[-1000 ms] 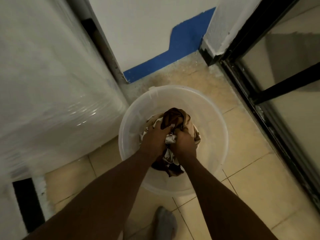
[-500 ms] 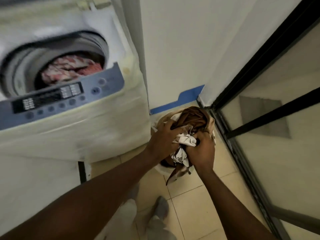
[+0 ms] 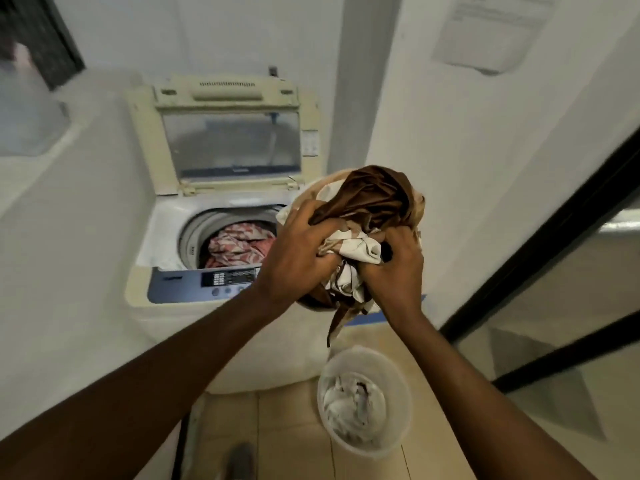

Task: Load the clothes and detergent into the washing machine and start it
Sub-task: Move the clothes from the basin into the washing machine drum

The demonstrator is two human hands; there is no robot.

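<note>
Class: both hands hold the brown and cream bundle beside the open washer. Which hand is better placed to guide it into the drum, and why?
Probably the left hand: it grips the bundle on the side nearest the open drum, while the right hand is on the far side.

No legible text anywhere.

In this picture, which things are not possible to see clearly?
- Control panel, head view: labels too small and blurred; its right end hidden by the left hand.
- Drum: how deep the patterned cloth sits is hidden by the rim.
- Bucket: contents blurred.
- Wall notice: text unreadable, cut off by the top edge.
- Detergent: not seen.
</note>
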